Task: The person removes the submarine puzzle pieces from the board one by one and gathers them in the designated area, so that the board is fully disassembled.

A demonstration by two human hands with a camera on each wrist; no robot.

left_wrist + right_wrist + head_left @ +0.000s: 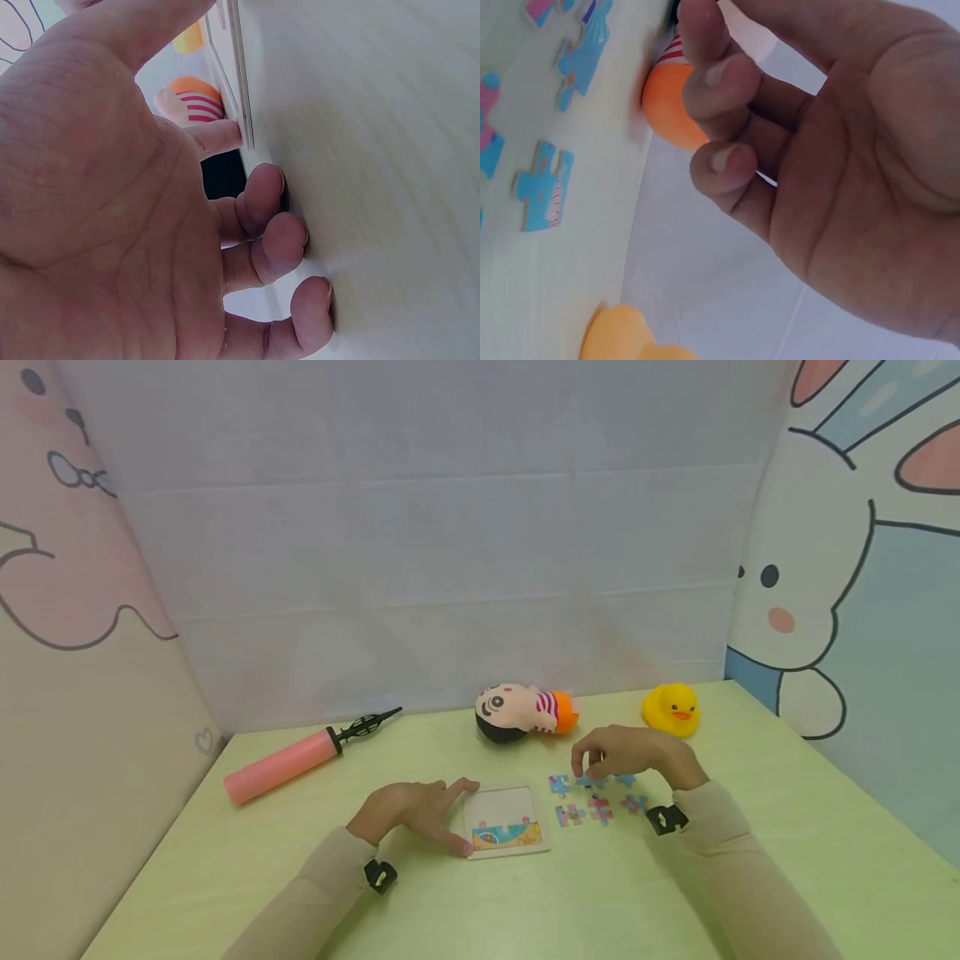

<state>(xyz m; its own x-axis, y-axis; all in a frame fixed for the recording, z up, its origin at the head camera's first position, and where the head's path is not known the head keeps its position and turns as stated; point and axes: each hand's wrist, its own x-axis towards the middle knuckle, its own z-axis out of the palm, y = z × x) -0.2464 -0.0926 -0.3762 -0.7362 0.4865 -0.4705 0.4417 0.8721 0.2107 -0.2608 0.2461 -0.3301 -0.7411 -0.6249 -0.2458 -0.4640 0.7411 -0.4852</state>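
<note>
A small puzzle tray (498,799) lies on the table, its lower part filled with picture pieces of sand and sea. My left hand (427,810) is at its left side, thumb on the lower left corner and index finger at the upper left. In the left wrist view, the other fingers (285,244) bend loosely against the tabletop. Over the loose pieces to the right, my right hand (618,749) points thumb and fingers down, close above a blue puzzle piece (590,783). Its thumb and index tips are outside the right wrist view; nothing shows in its grasp.
Several other puzzle pieces (600,811) lie spread right of the tray. Behind them are a plush doll (528,710) on its side and a yellow rubber duck (670,710). A pink hand pump (285,766) lies at the left. A pale wall (465,543) closes off the back.
</note>
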